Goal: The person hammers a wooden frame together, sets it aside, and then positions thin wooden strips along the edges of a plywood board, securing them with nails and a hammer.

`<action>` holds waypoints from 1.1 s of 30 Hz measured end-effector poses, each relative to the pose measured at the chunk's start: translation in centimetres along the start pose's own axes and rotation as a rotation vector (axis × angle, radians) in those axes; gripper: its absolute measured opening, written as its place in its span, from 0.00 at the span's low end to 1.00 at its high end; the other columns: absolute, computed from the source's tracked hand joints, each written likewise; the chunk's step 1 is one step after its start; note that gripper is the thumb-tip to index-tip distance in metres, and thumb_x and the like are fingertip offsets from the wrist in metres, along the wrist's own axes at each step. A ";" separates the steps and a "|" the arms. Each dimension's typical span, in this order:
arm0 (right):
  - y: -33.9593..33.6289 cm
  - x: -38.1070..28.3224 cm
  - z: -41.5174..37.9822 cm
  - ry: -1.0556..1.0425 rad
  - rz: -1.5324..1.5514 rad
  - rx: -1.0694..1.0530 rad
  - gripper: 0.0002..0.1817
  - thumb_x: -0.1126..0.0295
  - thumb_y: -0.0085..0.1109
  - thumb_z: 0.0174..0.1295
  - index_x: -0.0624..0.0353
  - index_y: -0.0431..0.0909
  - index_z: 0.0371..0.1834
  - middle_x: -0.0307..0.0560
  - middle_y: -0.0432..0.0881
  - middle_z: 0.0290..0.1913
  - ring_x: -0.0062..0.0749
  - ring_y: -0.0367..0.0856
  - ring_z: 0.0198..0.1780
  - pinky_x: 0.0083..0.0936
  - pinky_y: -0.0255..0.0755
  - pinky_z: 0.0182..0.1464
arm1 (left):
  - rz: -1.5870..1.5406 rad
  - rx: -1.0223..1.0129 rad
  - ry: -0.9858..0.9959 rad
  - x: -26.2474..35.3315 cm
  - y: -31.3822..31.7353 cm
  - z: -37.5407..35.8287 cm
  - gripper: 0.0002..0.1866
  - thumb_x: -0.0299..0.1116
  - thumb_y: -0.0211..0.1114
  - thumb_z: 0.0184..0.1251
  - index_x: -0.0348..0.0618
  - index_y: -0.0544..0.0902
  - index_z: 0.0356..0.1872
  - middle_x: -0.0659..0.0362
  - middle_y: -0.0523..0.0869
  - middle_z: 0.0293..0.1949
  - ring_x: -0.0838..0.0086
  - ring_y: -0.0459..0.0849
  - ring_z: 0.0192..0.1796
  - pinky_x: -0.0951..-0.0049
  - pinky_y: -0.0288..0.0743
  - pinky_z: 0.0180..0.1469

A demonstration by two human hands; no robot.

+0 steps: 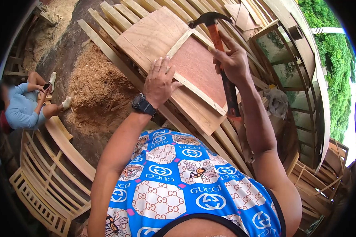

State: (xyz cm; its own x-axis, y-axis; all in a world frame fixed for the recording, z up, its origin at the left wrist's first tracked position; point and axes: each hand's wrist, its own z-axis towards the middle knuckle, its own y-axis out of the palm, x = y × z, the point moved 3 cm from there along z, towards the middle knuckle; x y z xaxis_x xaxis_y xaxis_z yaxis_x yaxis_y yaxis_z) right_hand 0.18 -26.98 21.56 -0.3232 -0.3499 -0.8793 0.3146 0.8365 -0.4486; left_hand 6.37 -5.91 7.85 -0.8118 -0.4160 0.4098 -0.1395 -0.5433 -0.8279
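Note:
A claw hammer (215, 36) with a dark head and an orange and black handle is gripped in my right hand (232, 59). Its head points up and away from me, above the far corner of a wooden frame. My left hand (159, 82), wearing a dark watch, lies flat with fingers stretched out, at the near left corner of that frame. Narrow pale wood strips (199, 93) border a reddish panel (205, 65) inside it. Beneath lies a larger sheet of plywood (150, 33). No nail can be made out.
Long timber pieces (114, 15) lie side by side under the plywood. A sawdust heap (95, 79) is on the left, near a seated person (25, 102) holding a phone. Curved slatted woodwork (47, 173) stands lower left; framed panels (290, 67) stand right.

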 end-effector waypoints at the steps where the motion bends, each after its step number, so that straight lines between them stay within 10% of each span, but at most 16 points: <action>1: 0.3 0.0 0.3 -0.007 0.016 0.045 0.38 0.68 0.68 0.72 0.60 0.62 0.83 0.43 0.83 0.26 0.22 0.79 0.20 0.25 0.72 0.21 | 0.003 -0.003 0.002 -0.1 0.0 0.1 0.35 0.51 0.77 0.61 0.37 0.81 0.63 0.37 0.76 0.71 0.42 0.72 0.73 0.44 0.61 0.79; 7: 1.2 1.4 0.7 0.134 -0.153 -0.248 0.37 0.69 0.65 0.74 0.60 0.60 0.84 0.43 0.83 0.28 0.24 0.79 0.21 0.24 0.72 0.22 | 0.036 -0.017 0.034 0.0 -0.1 0.3 0.34 0.51 0.77 0.61 0.39 0.81 0.62 0.37 0.77 0.71 0.43 0.73 0.73 0.45 0.64 0.78; 12: 1.1 1.7 0.6 -0.017 -0.003 0.072 0.38 0.67 0.68 0.72 0.58 0.63 0.83 0.42 0.83 0.24 0.21 0.78 0.19 0.24 0.70 0.20 | 0.038 -0.033 0.026 0.2 -0.2 0.1 0.33 0.52 0.76 0.62 0.40 0.81 0.62 0.38 0.76 0.71 0.43 0.73 0.73 0.45 0.65 0.77; 17: 1.7 2.2 -0.4 0.070 -0.285 -0.249 0.36 0.67 0.66 0.73 0.49 0.64 0.84 0.41 0.84 0.25 0.21 0.80 0.22 0.25 0.73 0.22 | 0.043 -0.026 0.037 0.0 -0.2 0.2 0.34 0.53 0.75 0.63 0.39 0.80 0.62 0.38 0.76 0.70 0.43 0.73 0.73 0.45 0.65 0.77; 23: 3.3 2.0 -1.8 -0.070 -0.227 -0.007 0.37 0.73 0.71 0.65 0.49 0.72 0.79 0.66 0.91 0.47 0.44 0.93 0.41 0.37 0.84 0.44 | 0.046 -0.014 0.040 -0.1 0.0 -0.1 0.34 0.54 0.74 0.64 0.40 0.79 0.62 0.38 0.76 0.71 0.43 0.73 0.73 0.44 0.64 0.77; 24: 4.4 1.6 -1.3 -0.548 -0.409 0.053 0.36 0.75 0.70 0.63 0.49 0.74 0.77 0.66 0.90 0.53 0.51 0.93 0.47 0.39 0.84 0.50 | 0.040 -0.013 0.033 0.0 0.1 0.0 0.34 0.54 0.74 0.63 0.41 0.79 0.62 0.39 0.76 0.71 0.43 0.73 0.73 0.44 0.64 0.77; 30: 3.3 2.8 -1.5 -0.262 -0.319 0.032 0.37 0.72 0.72 0.65 0.47 0.73 0.79 0.66 0.90 0.51 0.37 0.90 0.40 0.33 0.82 0.51 | 0.056 0.015 0.054 -0.4 0.8 -0.2 0.34 0.56 0.74 0.62 0.42 0.80 0.61 0.38 0.77 0.70 0.42 0.74 0.73 0.42 0.65 0.77; 32: 4.2 5.7 -1.2 -0.245 -0.228 0.012 0.35 0.74 0.68 0.64 0.51 0.73 0.77 0.68 0.90 0.40 0.50 0.88 0.31 0.41 0.83 0.42 | 0.051 0.021 0.045 -0.3 0.7 -0.1 0.33 0.56 0.74 0.62 0.41 0.81 0.60 0.38 0.78 0.69 0.42 0.74 0.72 0.42 0.65 0.76; 33: 3.9 5.4 -1.6 -0.297 -0.433 -0.002 0.35 0.72 0.69 0.66 0.50 0.72 0.78 0.61 0.89 0.32 0.41 0.83 0.23 0.38 0.81 0.31 | 0.049 0.029 0.036 -0.2 0.6 0.1 0.33 0.56 0.75 0.62 0.41 0.81 0.59 0.38 0.79 0.67 0.42 0.75 0.71 0.41 0.65 0.76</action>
State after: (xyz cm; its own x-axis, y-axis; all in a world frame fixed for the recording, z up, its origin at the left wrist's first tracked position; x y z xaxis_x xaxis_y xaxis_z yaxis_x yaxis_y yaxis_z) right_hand -1.72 -24.97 15.35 -0.1565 -0.7682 -0.6208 0.2063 0.5892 -0.7812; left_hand 6.55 -6.22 7.30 -0.8371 -0.4163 0.3548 -0.0829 -0.5445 -0.8347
